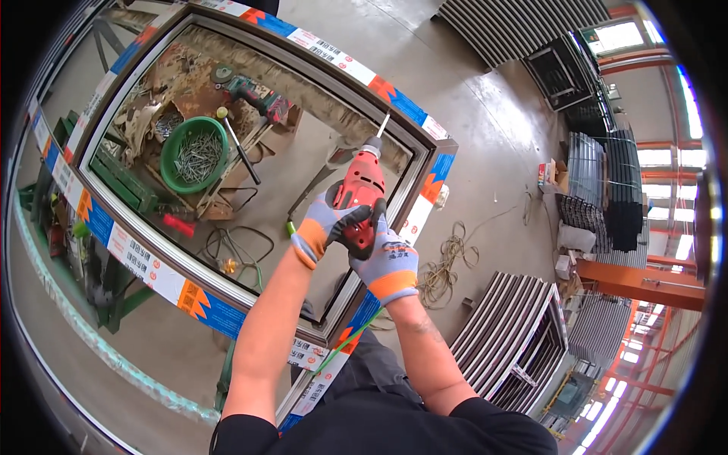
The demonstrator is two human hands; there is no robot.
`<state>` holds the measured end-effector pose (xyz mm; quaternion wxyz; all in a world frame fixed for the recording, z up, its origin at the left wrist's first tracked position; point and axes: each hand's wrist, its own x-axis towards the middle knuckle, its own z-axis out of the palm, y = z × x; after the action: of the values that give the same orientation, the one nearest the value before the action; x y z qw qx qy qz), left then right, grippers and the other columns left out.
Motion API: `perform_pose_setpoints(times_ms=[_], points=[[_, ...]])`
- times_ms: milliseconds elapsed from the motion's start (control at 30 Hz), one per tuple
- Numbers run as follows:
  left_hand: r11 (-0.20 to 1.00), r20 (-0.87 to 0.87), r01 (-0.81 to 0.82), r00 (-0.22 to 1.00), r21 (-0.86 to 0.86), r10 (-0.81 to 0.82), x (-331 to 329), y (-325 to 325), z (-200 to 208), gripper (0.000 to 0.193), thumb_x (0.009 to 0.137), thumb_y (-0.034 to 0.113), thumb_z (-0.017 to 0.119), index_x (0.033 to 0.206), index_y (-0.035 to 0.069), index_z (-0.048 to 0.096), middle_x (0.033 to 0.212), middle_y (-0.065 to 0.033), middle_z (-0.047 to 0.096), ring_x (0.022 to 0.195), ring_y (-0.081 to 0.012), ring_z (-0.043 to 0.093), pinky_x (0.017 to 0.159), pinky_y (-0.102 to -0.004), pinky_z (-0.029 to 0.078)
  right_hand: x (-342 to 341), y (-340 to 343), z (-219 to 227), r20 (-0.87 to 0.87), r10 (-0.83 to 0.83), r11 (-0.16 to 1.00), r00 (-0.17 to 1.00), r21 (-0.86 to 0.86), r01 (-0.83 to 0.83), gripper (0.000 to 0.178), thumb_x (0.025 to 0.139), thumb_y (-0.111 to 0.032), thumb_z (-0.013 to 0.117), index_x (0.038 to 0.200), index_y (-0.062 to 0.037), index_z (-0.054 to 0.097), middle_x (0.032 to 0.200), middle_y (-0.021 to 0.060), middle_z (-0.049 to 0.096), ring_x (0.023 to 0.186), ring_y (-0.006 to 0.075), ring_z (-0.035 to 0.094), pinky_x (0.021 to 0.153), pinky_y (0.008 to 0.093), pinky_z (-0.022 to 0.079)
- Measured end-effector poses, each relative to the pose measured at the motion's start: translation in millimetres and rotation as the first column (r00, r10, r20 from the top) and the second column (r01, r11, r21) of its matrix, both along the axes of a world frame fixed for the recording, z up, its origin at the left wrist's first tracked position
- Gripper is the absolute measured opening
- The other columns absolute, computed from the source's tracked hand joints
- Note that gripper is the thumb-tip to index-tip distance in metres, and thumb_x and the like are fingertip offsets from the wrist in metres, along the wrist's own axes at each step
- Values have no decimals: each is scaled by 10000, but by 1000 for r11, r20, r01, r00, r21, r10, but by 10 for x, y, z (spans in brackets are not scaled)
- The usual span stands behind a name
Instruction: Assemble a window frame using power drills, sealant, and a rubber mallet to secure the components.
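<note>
A red power drill (359, 199) is held in both gloved hands above the far corner of a large window frame (227, 292), its bit (383, 125) angled up and away toward the frame's far rail. The left hand (327, 224), in a grey and orange glove, wraps fully closed around the drill's near side, fingers curled over the body. The right hand (388, 256), gloved the same way, is closed tight on the drill's grip from below and to the right, touching the left hand. The frame's edges carry blue, orange and white protective tape, and its right rail runs just beneath the hands. Seen through the frame, well left of the grip, lie a green bowl of screws (195, 154), a hammer with a dark handle (237, 144), and a second red and green power tool (254, 95) beyond them. Loose cables (231, 244) coil on the floor below and left of the hands. To the right of the grip, a tangle of rope (449, 262) lies on the concrete floor, and near it stacks of grey metal profiles (516, 334).
</note>
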<state>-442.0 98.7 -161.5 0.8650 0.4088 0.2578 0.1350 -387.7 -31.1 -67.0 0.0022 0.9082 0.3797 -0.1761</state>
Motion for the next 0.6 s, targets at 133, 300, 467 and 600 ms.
perform_pose_setpoints(times_ms=[133, 300, 467, 600], points=[[999, -5, 6, 1000, 54, -6, -21, 58, 26, 659, 717, 203, 867, 1265, -10, 570, 1126, -102, 676, 995, -178, 646, 884, -326, 532, -11, 31, 4, -24, 3, 1000, 1000, 11, -3, 1103, 687, -364, 755, 1550, -48, 146, 931, 198, 698, 825, 347, 694, 720, 419, 546], [993, -13, -27, 1000, 115, 28, 17, 35, -56, 654, 713, 219, 872, 1252, -9, 580, 1106, -101, 682, 984, -176, 647, 874, -324, 535, 0, 10, 6, -56, -24, 999, 998, 28, 25, 1108, 688, -362, 753, 1552, -49, 134, 919, 198, 698, 829, 350, 692, 723, 420, 546], [997, 23, 24, 999, -77, -22, -18, 93, -49, 696, 697, 236, 883, 1266, -6, 564, 1140, -106, 666, 994, -192, 647, 869, -340, 544, -16, 76, 11, -22, 22, 999, 1000, -24, -23, 1107, 683, -353, 754, 1547, -36, 140, 896, 195, 699, 813, 355, 689, 727, 421, 545], [1000, 42, 7, 999, 25, -8, -5, 97, -118, 629, 772, 189, 831, 1302, 2, 548, 1144, -96, 667, 993, -172, 644, 862, -312, 539, -31, 107, 61, -33, 9, 999, 999, -32, -10, 1039, 714, -349, 749, 1531, -22, 198, 945, 154, 696, 867, 323, 686, 740, 410, 549]])
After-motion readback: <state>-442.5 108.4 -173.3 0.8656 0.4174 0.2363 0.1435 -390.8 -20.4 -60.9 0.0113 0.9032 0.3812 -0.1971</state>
